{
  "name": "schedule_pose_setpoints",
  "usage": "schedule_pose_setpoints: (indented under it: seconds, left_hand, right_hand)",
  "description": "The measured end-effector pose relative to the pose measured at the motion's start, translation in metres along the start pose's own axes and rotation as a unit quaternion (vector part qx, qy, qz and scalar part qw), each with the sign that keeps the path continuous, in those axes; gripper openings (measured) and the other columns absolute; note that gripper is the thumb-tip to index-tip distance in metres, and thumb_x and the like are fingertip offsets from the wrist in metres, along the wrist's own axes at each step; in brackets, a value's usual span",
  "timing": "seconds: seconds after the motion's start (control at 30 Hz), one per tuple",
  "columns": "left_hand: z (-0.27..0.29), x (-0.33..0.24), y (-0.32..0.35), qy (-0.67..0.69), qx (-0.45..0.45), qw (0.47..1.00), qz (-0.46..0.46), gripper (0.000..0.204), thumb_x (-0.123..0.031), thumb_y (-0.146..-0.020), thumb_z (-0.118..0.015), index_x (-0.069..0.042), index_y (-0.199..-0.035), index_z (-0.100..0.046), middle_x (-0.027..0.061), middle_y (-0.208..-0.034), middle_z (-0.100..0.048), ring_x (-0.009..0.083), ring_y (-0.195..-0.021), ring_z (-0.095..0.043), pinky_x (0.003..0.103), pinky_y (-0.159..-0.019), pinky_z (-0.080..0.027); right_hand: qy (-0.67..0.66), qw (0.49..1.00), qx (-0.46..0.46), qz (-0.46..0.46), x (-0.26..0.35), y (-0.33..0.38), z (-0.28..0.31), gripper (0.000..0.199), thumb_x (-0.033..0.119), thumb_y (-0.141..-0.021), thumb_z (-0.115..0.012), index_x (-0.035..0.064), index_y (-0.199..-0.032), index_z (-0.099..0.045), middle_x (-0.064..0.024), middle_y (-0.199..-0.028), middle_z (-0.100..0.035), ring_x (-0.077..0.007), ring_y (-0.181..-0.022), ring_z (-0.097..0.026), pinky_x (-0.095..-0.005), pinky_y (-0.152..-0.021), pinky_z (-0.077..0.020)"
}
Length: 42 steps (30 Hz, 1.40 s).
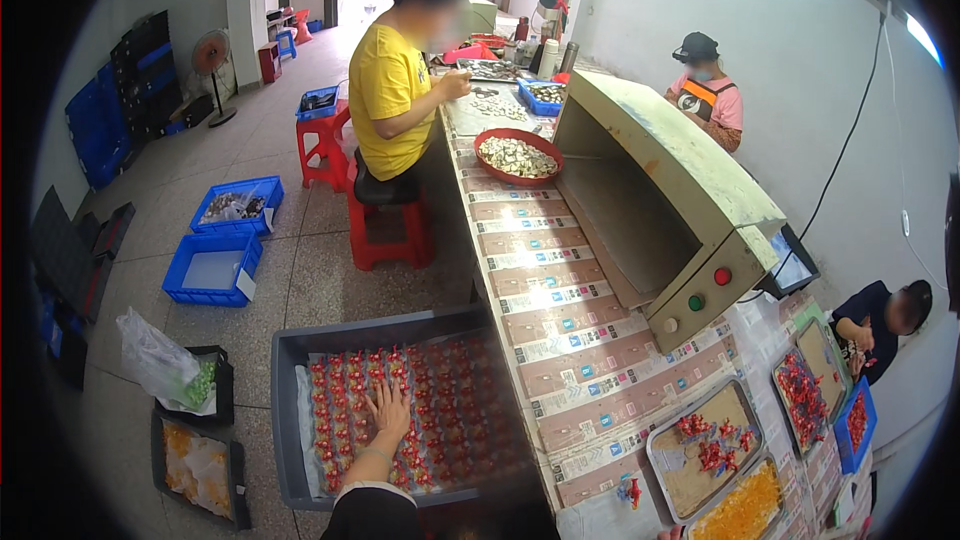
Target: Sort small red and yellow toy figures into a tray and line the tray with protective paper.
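Left hand (388,412) spread, empty, over red trinkets (420,412), inside rim of grey crate (284,420), right hand (668,534) cropped, grip unclear

Under the bare, spread left hand (388,414), some small red-and-gold pieces (340,405) are hidden; others blur together at the dim right side of the grey rectangular plastic bin (287,430); the lower edge cuts off most of the bare right hand (667,534) and some tiny orange pieces (740,508).

Grey bin (287,430) — matt plastic, red pieces (340,410) — glossy, metal tray (663,475)
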<state>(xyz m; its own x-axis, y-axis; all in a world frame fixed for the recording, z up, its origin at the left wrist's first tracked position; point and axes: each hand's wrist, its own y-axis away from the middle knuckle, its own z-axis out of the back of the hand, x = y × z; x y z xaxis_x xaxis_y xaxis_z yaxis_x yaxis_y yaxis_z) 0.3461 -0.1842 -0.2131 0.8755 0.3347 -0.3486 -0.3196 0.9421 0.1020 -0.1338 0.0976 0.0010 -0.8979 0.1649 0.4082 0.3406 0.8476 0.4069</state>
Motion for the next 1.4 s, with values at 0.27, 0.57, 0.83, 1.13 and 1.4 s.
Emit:
schedule_pose_setpoints:
  seconds: [0.27,0.57,0.83,1.13,1.4]
  left_hand:
    - [0.007,-0.012,-0.003,-0.028,0.037,0.999,0.016,0.054,-0.039,-0.091,-0.034,-0.016,-0.138,-0.02,0.014,-0.143,-0.014,0.0271,-0.133,-0.008,0.053,-0.104,0.001]
    - [0.017,-0.022,0.014,0.04,-0.017,0.999,0.028,0.052,-0.034,-0.09,-0.039,-0.011,-0.134,-0.026,0.0154,-0.142,-0.017,0.0284,-0.132,-0.015,0.051,-0.105,-0.005]
    - [0.01,-0.071,0.059,0.175,-0.084,0.98,-0.049,0.039,-0.019,-0.082,-0.051,-0.006,-0.118,-0.042,0.0183,-0.131,-0.032,0.0343,-0.119,-0.034,0.046,-0.104,-0.019]
    - [0.033,-0.113,0.142,0.301,-0.08,0.931,-0.189,0.03,-0.005,-0.073,-0.053,-0.004,-0.103,-0.051,0.0178,-0.114,-0.043,0.0357,-0.103,-0.044,0.042,-0.088,-0.037]
    - [0.02,-0.157,0.253,0.136,0.311,0.838,-0.427,0.029,-0.017,-0.075,-0.05,-0.004,-0.1,-0.055,0.0208,-0.109,-0.05,0.0369,-0.1,-0.048,0.042,-0.082,-0.041]
  right_hand:
    - [-0.028,0.999,-0.002,-0.022,0.005,-0.013,0.011,0.026,0.017,-0.085,-0.05,0.0052,-0.109,-0.049,-0.0009,-0.074,-0.038,-0.0099,-0.057,-0.033,-0.0229,-0.055,-0.0312]
    - [0.029,0.997,-0.063,0.032,-0.002,-0.003,0.002,0.034,0.02,-0.086,-0.049,0.0072,-0.118,-0.048,-0.0066,-0.088,-0.05,-0.0108,-0.06,-0.038,-0.0232,-0.054,-0.0347]
    - [0.043,0.997,-0.049,0.04,-0.007,0.001,-0.014,0.032,0.023,-0.087,-0.048,0.0071,-0.115,-0.049,-0.0073,-0.088,-0.049,-0.0119,-0.063,-0.039,-0.0219,-0.053,-0.0351]
    - [0.022,0.999,0.03,0.02,-0.004,-0.008,0.007,0.032,0.022,-0.087,-0.048,0.0054,-0.114,-0.049,-0.0111,-0.093,-0.053,-0.0144,-0.067,-0.045,-0.0233,-0.056,-0.0411]
    - [-0.059,0.991,0.12,-0.024,-0.004,-0.008,0.007,0.027,0.021,-0.09,-0.039,0.0084,-0.109,-0.054,-0.0083,-0.08,-0.054,-0.0104,-0.053,-0.043,-0.0256,-0.057,-0.0412]
